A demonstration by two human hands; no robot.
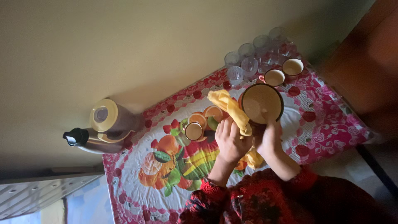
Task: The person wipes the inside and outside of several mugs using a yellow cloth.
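I hold a large cream bowl with a dark rim over the table, which is covered by a cloth printed with fruit and pink roses. My right hand grips the bowl's near edge, thumb inside the rim, fingers closed round it. My left hand presses a yellow cloth against the bowl's side, fingers curled onto it. The wiping looks under way: the bowl's inside seems clean, though I cannot tell about its outside. Two cream cups stand just beyond the bowl, another small cup sits near my left hand, and clear glasses cluster at the far corner. A steel flask and a brown jug with a cream lid stand at the table's left edge. No labels show.
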